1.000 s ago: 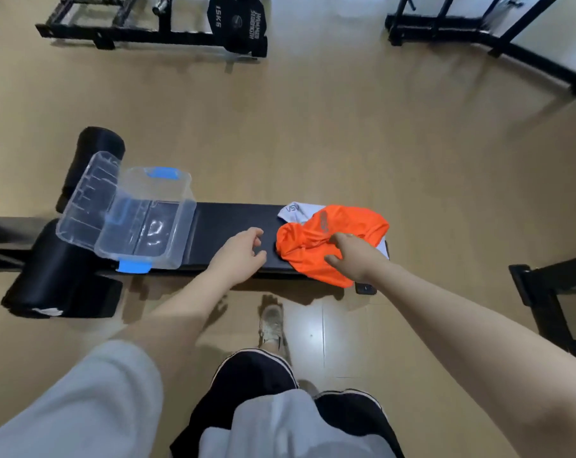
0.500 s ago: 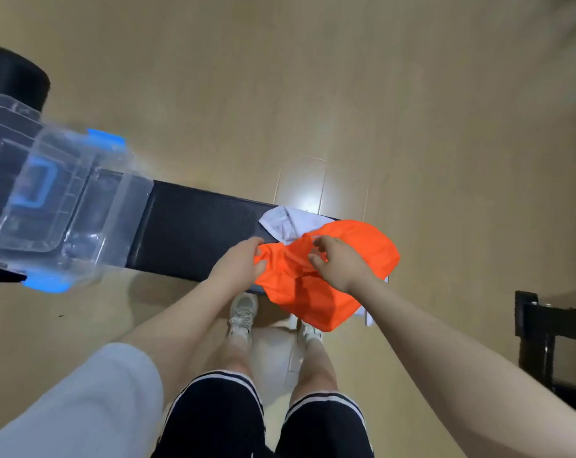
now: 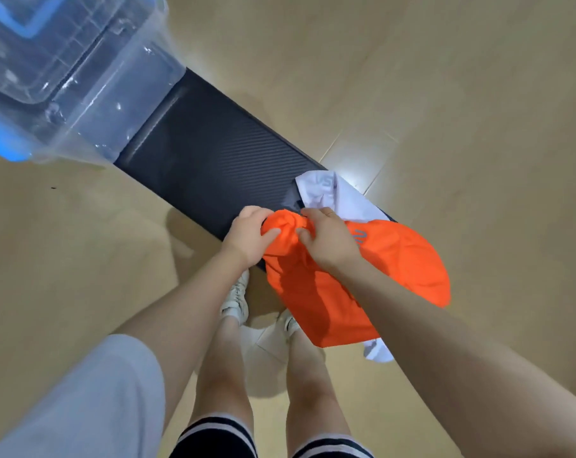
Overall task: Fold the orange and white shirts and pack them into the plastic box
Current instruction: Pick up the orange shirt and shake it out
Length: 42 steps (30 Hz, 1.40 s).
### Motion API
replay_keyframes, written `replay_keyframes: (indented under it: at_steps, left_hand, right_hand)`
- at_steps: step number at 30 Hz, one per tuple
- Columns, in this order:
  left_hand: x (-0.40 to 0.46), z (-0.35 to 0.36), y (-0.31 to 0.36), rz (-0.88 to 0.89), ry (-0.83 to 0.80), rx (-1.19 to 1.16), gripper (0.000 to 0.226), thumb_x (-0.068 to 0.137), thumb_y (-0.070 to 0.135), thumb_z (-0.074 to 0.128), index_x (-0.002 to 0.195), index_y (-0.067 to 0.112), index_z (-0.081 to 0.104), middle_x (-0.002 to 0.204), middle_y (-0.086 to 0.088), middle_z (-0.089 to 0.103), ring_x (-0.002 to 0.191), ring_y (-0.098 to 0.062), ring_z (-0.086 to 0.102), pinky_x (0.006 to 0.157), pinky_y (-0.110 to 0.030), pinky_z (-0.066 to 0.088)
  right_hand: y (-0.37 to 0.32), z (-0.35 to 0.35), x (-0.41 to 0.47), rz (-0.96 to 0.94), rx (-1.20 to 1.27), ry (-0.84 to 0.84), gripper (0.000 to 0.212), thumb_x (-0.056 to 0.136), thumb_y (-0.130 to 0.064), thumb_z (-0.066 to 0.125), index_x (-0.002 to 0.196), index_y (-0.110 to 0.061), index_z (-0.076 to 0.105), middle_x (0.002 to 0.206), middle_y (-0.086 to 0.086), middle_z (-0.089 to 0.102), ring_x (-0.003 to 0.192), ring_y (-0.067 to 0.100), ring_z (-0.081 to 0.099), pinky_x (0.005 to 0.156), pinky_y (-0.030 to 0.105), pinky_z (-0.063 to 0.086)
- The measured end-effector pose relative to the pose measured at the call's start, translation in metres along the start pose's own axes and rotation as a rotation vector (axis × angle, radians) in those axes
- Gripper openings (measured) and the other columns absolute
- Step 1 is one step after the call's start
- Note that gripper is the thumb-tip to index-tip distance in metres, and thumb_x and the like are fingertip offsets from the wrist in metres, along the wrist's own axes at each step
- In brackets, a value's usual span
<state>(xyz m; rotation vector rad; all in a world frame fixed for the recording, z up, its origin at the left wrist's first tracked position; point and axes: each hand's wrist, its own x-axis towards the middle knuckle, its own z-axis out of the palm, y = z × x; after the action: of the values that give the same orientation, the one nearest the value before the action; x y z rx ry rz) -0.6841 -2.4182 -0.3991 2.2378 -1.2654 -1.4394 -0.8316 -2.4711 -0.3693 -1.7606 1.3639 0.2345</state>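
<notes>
The orange shirt [image 3: 389, 272] lies crumpled on the right end of the black bench [image 3: 210, 166] and hangs over its near edge. My left hand [image 3: 250, 236] and my right hand [image 3: 326, 242] both pinch a bunched part of it close together. Under it lies the white shirt [image 3: 333, 196], showing beyond the orange one, with a corner [image 3: 377, 353] hanging below. The clear plastic box [image 3: 82, 77] with blue latches stands open on the bench's left end, upper left in view.
The bench stands on a tan wooden floor [image 3: 445, 94]. My legs and white shoes [image 3: 235, 299] are right below the bench's near edge. The box lid [image 3: 25, 38] is tipped back at the far left.
The camera has tilted down and closer to the bench. My left hand moved right onto the orange shirt, and both hands now gather its fabric together.
</notes>
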Motion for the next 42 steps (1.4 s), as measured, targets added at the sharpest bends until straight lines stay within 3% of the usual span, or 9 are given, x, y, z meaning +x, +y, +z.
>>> replay_keyframes:
  at_steps: [6,9,14,20,25,30,33,36,42]
  left_hand:
    - [-0.013,-0.011,0.014,-0.019,-0.004,-0.342,0.008,0.088,0.023,0.054,0.082,0.021,0.059,0.083,-0.003,0.062,0.081,-0.020,0.056,0.079,-0.037,0.045]
    - [-0.029,-0.027,0.027,-0.020,0.013,-0.564,0.011,0.091,0.016,0.053,0.080,0.017,0.056,0.071,-0.003,0.061,0.066,-0.017,0.055,0.071,-0.036,0.047]
    - [-0.053,-0.052,0.050,0.028,-0.033,-0.684,0.012,0.092,0.018,0.053,0.082,0.017,0.059,0.079,0.000,0.063,0.073,-0.012,0.057,0.072,-0.028,0.046]
    - [-0.078,-0.062,0.058,0.051,-0.126,-0.560,0.017,0.094,0.019,0.049,0.079,0.017,0.055,0.068,0.006,0.053,0.063,-0.007,0.048,0.062,-0.024,0.039]
    - [-0.087,-0.091,0.067,-0.037,0.166,-0.885,0.023,0.095,0.017,0.046,0.075,0.014,0.057,0.071,-0.004,0.056,0.063,-0.012,0.051,0.061,-0.025,0.043]
    - [-0.106,-0.152,0.072,0.087,0.250,-0.717,0.020,0.089,0.018,0.058,0.070,0.018,0.060,0.049,0.011,0.056,0.046,-0.001,0.048,0.049,-0.018,0.041]
    - [-0.122,-0.173,0.073,0.170,0.158,-0.452,0.013,0.083,0.015,0.067,0.072,0.021,0.063,0.060,0.007,0.060,0.054,-0.003,0.054,0.055,-0.018,0.047]
    - [-0.138,-0.182,0.071,0.141,0.070,-0.245,0.012,0.080,0.016,0.069,0.073,0.023,0.064,0.069,-0.001,0.063,0.063,-0.012,0.059,0.062,-0.028,0.054]
    - [-0.153,-0.184,0.084,0.203,0.281,-0.419,0.015,0.085,0.019,0.064,0.076,0.030,0.060,0.073,0.007,0.064,0.069,-0.010,0.058,0.073,-0.033,0.047]
  right_hand:
    - [-0.006,-0.002,0.007,-0.054,0.002,0.041,0.021,0.088,-0.020,0.056,0.099,-0.004,0.064,0.100,0.018,0.063,0.100,0.036,0.054,0.082,0.039,0.041]
    - [-0.021,-0.023,0.000,-0.026,0.196,0.079,0.013,0.090,-0.016,0.053,0.092,-0.008,0.063,0.081,0.003,0.061,0.078,0.019,0.053,0.070,0.029,0.035]
    - [-0.054,-0.067,-0.012,-0.002,0.567,0.038,0.007,0.088,-0.007,0.054,0.088,-0.004,0.060,0.080,-0.001,0.057,0.073,0.010,0.050,0.068,0.020,0.041]
    - [-0.087,-0.106,-0.024,-0.077,0.626,-0.020,0.006,0.085,-0.005,0.059,0.086,-0.010,0.062,0.073,-0.004,0.059,0.055,-0.008,0.055,0.057,0.006,0.044]
    - [-0.100,-0.126,-0.029,-0.039,0.566,-0.024,0.007,0.082,-0.009,0.065,0.076,-0.011,0.060,0.064,-0.001,0.055,0.046,-0.003,0.049,0.047,0.010,0.041]
    - [-0.110,-0.144,-0.042,-0.034,0.524,-0.095,0.013,0.083,-0.019,0.065,0.072,-0.017,0.060,0.056,0.000,0.053,0.045,0.015,0.048,0.045,0.022,0.035]
    - [-0.123,-0.150,-0.052,-0.105,0.652,-0.078,0.018,0.087,-0.009,0.060,0.072,-0.018,0.058,0.049,-0.011,0.056,0.044,0.003,0.050,0.042,0.017,0.040]
    - [-0.132,-0.155,-0.065,-0.167,0.731,-0.034,0.014,0.084,-0.008,0.060,0.073,-0.017,0.058,0.059,0.000,0.057,0.047,0.004,0.053,0.048,0.020,0.044]
    - [-0.137,-0.163,-0.088,-0.147,0.700,0.138,0.015,0.088,-0.009,0.057,0.077,-0.017,0.059,0.066,0.003,0.048,0.054,0.011,0.050,0.049,0.024,0.042]
